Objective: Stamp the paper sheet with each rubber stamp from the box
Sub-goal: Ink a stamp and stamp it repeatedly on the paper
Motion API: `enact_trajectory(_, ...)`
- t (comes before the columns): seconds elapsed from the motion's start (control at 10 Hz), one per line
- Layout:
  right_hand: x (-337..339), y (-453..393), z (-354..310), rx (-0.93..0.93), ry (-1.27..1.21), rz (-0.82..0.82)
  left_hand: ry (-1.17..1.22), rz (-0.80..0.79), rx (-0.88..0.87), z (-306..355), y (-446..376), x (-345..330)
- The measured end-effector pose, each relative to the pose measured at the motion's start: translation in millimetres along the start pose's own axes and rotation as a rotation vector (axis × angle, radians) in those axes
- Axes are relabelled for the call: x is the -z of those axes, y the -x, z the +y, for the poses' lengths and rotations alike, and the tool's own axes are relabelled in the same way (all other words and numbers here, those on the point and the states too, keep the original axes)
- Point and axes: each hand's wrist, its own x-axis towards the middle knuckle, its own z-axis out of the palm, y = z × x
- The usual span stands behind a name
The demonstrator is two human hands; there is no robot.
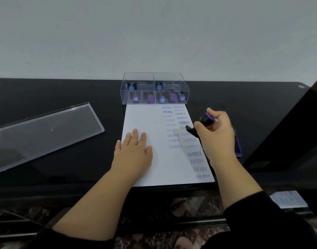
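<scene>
One stamp held, seven stamps boxed

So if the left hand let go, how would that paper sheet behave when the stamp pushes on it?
The paper sheet looks thin and floppy, so it would probably skid on the glossy black table. That fits the left hand pressing flat on it. The right hand holds the stamp tilted over the sheet's right edge, which could lift.

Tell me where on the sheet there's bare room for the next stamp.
Bare: the sheet's left half, above and below the left hand. Crowded: the right half, full of prints, where the right hand holds a stamp.
</scene>
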Motion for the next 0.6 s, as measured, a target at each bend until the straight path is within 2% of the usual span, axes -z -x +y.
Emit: enact_trajectory(0.6, 8.0, 1.8, -2.8, -0.017, 0.061, 0.001, -0.012, 0.014, 0.008, 2.3, 0.6, -0.4)
